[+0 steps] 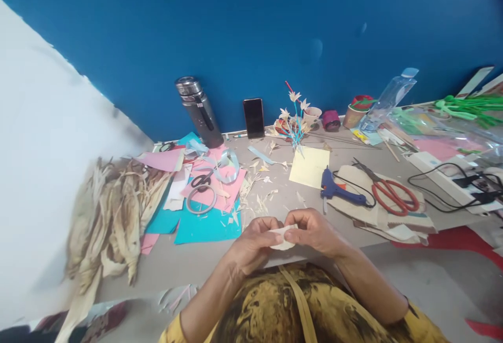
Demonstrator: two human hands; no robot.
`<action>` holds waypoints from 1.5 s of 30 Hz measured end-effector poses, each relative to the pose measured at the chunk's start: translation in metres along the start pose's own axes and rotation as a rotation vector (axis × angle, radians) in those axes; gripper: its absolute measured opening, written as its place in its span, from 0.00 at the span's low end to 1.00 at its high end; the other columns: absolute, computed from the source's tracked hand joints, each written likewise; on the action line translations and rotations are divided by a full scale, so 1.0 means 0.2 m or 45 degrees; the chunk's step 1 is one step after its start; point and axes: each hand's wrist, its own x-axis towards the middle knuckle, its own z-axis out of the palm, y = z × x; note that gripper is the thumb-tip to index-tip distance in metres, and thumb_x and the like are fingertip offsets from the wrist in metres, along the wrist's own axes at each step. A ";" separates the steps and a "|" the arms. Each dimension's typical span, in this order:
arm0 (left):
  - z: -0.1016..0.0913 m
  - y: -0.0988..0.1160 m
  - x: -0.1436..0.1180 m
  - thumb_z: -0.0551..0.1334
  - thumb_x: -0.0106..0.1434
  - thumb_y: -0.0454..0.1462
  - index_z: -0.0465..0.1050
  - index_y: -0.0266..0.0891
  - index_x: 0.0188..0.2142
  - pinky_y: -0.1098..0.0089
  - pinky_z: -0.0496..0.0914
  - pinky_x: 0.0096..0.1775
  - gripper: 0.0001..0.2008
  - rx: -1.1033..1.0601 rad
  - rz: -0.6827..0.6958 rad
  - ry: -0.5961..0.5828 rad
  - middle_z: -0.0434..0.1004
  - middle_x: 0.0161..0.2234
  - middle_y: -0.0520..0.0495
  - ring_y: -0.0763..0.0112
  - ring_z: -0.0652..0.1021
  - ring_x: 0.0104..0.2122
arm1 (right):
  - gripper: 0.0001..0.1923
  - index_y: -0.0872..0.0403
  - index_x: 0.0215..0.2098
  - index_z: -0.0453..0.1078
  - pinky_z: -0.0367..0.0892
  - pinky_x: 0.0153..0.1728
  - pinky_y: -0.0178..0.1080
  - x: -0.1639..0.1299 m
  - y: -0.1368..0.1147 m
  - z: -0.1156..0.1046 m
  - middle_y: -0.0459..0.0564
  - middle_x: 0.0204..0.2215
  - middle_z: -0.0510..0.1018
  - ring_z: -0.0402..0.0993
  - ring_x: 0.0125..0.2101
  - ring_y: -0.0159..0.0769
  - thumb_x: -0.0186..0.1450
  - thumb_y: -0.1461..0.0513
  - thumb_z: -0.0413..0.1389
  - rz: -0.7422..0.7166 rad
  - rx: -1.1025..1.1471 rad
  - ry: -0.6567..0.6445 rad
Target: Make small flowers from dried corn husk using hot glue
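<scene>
My left hand (253, 240) and my right hand (312, 230) meet over the near edge of the table, both pinching one small pale piece of corn husk (282, 237) between thumbs and fingers. The piece is partly hidden by my fingers. Small husk scraps (259, 191) lie scattered on the table just beyond my hands. A blue glue gun (334, 190) rests a little beyond my right hand.
A pile of dried corn husks (113, 212) lies at the left. Coloured paper sheets (204, 206), black scissors (202, 179), tape ring (201, 200), yellow paper (309, 167), red scissors (391, 193), husk flowers (294, 117), a flask (198, 109), phone (253, 117), plastic bottle (387, 99), power strip (451, 183).
</scene>
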 end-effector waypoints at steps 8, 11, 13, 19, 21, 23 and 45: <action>-0.04 0.05 0.01 0.74 0.50 0.50 0.76 0.36 0.34 0.67 0.71 0.35 0.22 -0.170 0.125 -0.101 0.76 0.33 0.45 0.64 0.77 0.33 | 0.22 0.57 0.26 0.72 0.55 0.22 0.31 0.03 0.00 -0.03 0.43 0.18 0.73 0.64 0.19 0.27 0.52 0.49 0.72 -0.101 0.191 0.135; -0.02 0.04 0.01 0.75 0.49 0.48 0.77 0.33 0.35 0.70 0.69 0.33 0.22 0.008 0.108 -0.022 0.79 0.30 0.42 0.67 0.77 0.29 | 0.21 0.56 0.27 0.72 0.60 0.23 0.32 0.04 -0.01 -0.01 0.46 0.20 0.77 0.70 0.21 0.31 0.54 0.49 0.70 -0.105 0.147 0.118; 0.00 0.03 0.01 0.76 0.48 0.41 0.74 0.33 0.28 0.72 0.67 0.30 0.16 0.068 0.102 0.034 0.77 0.25 0.45 0.71 0.75 0.25 | 0.20 0.56 0.27 0.72 0.64 0.25 0.34 0.04 -0.02 0.01 0.48 0.21 0.79 0.74 0.22 0.34 0.55 0.49 0.70 -0.115 0.138 0.085; 0.02 0.02 -0.03 0.77 0.46 0.41 0.73 0.36 0.29 0.63 0.74 0.36 0.17 -0.145 0.109 -0.078 0.80 0.31 0.44 0.63 0.79 0.31 | 0.18 0.56 0.28 0.72 0.65 0.25 0.34 0.03 0.01 0.04 0.45 0.20 0.76 0.71 0.21 0.32 0.58 0.51 0.69 -0.211 0.229 0.089; 0.03 0.01 -0.04 0.77 0.47 0.43 0.76 0.36 0.35 0.62 0.75 0.37 0.20 -0.158 0.175 -0.043 0.80 0.35 0.43 0.61 0.79 0.35 | 0.17 0.55 0.28 0.72 0.62 0.22 0.32 0.02 0.02 0.05 0.43 0.20 0.74 0.68 0.20 0.29 0.57 0.52 0.70 -0.263 0.222 0.189; 0.05 0.00 -0.05 0.77 0.47 0.41 0.78 0.35 0.38 0.65 0.74 0.36 0.21 -0.074 0.224 0.055 0.80 0.35 0.44 0.63 0.78 0.35 | 0.18 0.55 0.28 0.72 0.63 0.23 0.32 0.01 0.01 0.08 0.43 0.20 0.74 0.68 0.20 0.29 0.58 0.51 0.69 -0.281 0.203 0.231; -0.06 -0.02 -0.01 0.75 0.52 0.37 0.81 0.35 0.32 0.69 0.70 0.37 0.10 0.352 0.403 0.264 0.82 0.28 0.48 0.70 0.77 0.29 | 0.13 0.55 0.33 0.73 0.66 0.31 0.35 -0.02 0.04 0.18 0.48 0.27 0.76 0.70 0.30 0.35 0.65 0.52 0.62 -0.369 -0.171 0.476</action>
